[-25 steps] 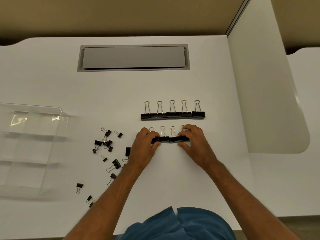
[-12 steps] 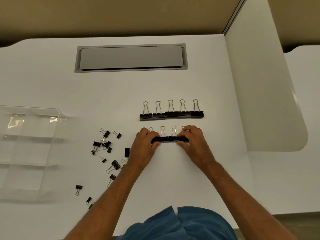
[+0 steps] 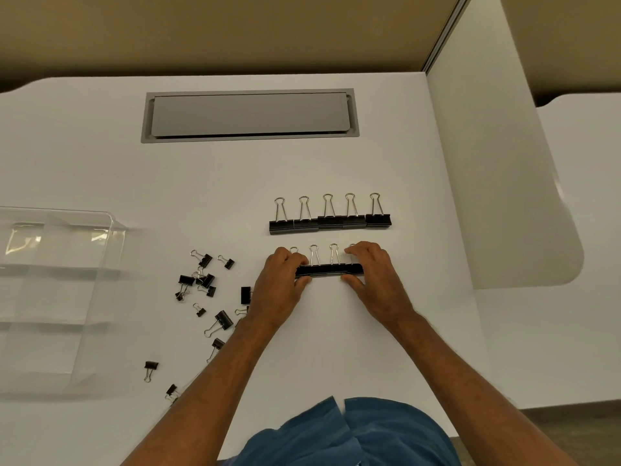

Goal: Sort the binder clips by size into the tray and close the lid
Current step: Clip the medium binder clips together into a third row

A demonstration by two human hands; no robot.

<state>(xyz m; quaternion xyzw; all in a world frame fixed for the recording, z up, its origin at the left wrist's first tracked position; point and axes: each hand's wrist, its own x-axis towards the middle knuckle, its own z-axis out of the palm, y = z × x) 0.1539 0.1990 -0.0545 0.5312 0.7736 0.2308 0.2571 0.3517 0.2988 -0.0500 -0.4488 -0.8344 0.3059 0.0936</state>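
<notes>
Your left hand (image 3: pixel 280 285) and right hand (image 3: pixel 373 280) pinched together the near row of black steel binder clips (image 3: pixel 327 270) at frame centre. Next, carry them to the clear plastic tray (image 3: pixel 60 297), far left, lid unclosed.

Two bare forearms, blue top, no gear on hands.

Left hand (image 3: pixel 280 290) and right hand (image 3: pixel 378 284): no gloves, rings or watch visible, nails short. Both forearms uncovered all the way to the frame edge, light hair along them, no sleeve cuffs in view. Blue garment (image 3: pixel 342 432) at bottom centre, matte fabric, creased, with a vertical split or overlap showing a pale gap at its top edge.
</notes>
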